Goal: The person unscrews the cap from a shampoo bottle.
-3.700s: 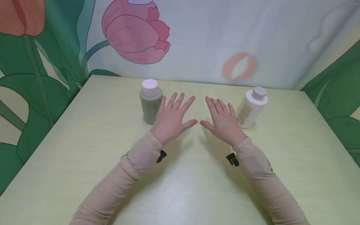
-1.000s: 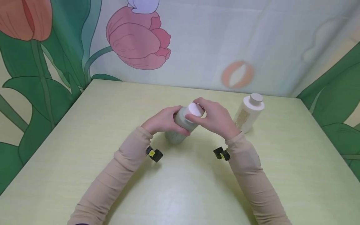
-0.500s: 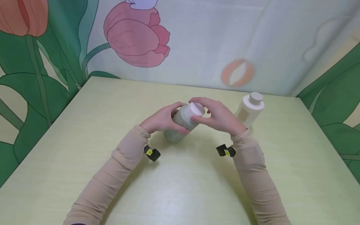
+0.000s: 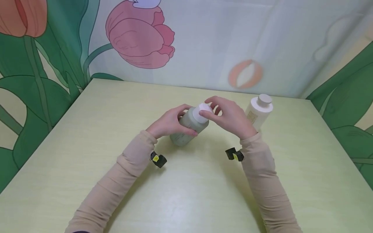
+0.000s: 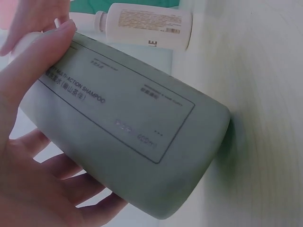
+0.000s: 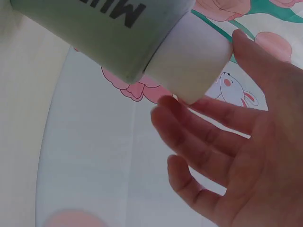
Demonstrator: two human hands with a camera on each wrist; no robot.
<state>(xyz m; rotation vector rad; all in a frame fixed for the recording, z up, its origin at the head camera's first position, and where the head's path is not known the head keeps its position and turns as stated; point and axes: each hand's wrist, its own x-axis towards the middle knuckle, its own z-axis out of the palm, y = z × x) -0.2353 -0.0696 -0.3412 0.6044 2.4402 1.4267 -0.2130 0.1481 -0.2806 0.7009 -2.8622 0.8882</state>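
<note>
A grey-green shampoo bottle (image 4: 192,122) leans to the right over the middle of the table, its lower end close to the tabletop. My left hand (image 4: 169,121) grips its body, thumb across the front, fingers around the back. In the left wrist view, printed lettering covers the side of the shampoo bottle (image 5: 118,109). At its upper end sits a white cap (image 4: 201,113), which my right hand (image 4: 231,116) pinches between thumb and fingertips. Seen from the right wrist, the cap (image 6: 191,59) is seated on the bottle, and the remaining fingers are bent beside it.
A second, white bottle (image 4: 259,108) stands upright behind my right hand, partly covered by it. The pale table (image 4: 186,194) reaches back to a curtain (image 4: 204,42) printed with flowers. Small black wrist cameras (image 4: 158,159) hang at both sleeves.
From its place at the left, the shampoo bottle has been picked up, brought to the middle and tilted. Lately my right fingers have shifted to a looser hold on the cap.
</note>
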